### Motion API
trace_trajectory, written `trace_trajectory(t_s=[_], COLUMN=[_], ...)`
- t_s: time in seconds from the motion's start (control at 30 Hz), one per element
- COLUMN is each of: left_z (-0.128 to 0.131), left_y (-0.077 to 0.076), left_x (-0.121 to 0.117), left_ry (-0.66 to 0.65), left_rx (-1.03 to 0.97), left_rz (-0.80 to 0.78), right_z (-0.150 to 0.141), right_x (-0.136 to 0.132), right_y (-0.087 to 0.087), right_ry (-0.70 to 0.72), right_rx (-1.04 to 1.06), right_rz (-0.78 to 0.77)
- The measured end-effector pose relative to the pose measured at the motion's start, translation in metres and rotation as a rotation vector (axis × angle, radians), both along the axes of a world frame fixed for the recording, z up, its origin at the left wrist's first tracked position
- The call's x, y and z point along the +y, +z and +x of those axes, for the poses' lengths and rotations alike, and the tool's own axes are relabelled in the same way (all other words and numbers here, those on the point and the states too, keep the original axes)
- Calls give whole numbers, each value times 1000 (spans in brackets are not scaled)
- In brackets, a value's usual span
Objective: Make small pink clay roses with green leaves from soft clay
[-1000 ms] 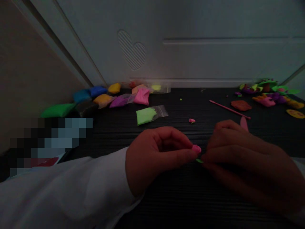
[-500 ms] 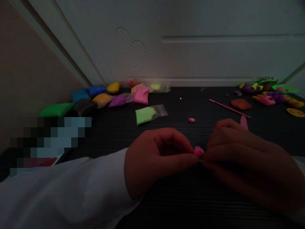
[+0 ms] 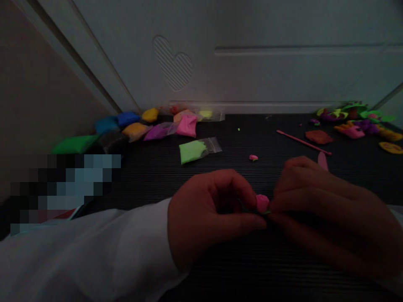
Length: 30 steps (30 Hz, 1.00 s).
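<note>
A small pink clay rose [image 3: 262, 203] with a bit of green at its base is between my two hands, low over the dark ridged tabletop. The fingers of my left hand [image 3: 214, 214] curl round its left side: a fingertip touches the petals and the thumb lies just below them. My right hand [image 3: 327, 209] is closed in a pinch at the flower's right side, by the green piece; its fingertips are partly hidden. A second small pink bud [image 3: 253, 157] with a green piece lies beyond my hands.
A pink rod tool [image 3: 304, 142] and a pink blade-shaped tool [image 3: 322, 161] lie beyond my right hand. An open bag of light green clay [image 3: 192, 152] sits ahead, with several coloured packs behind. Finished clay pieces [image 3: 355, 126] stand at back right. A white panel [image 3: 267, 75] closes the back.
The fingers of my left hand have loosened a little, with the thumb lower, and more of the rose shows. The rose has turned slightly. My right hand stays almost still.
</note>
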<state>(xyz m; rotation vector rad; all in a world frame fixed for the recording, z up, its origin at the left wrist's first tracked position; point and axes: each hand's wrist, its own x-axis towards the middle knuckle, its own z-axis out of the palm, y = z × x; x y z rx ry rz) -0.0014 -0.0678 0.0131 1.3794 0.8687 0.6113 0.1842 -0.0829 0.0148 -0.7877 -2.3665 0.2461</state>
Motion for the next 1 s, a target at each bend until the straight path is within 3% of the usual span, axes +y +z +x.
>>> trace_trajectory(t_s=[0.33,0.57,0.77,1.0], left_z=[3,2,2,3], left_y=[2,2,2,1], left_x=[-1,0,0,-2], left_ry=[75,55,23,53], left_rx=[-40,-87,-73,66], left_rz=[-79,-136,-80,109], right_z=[1,2,1,1], right_x=[1,0,0,0], right_y=[0,0,0,0], right_ry=[31,23,4,15], right_rx=[-3,3,8,4], right_rz=[-17,-21,-17,-20])
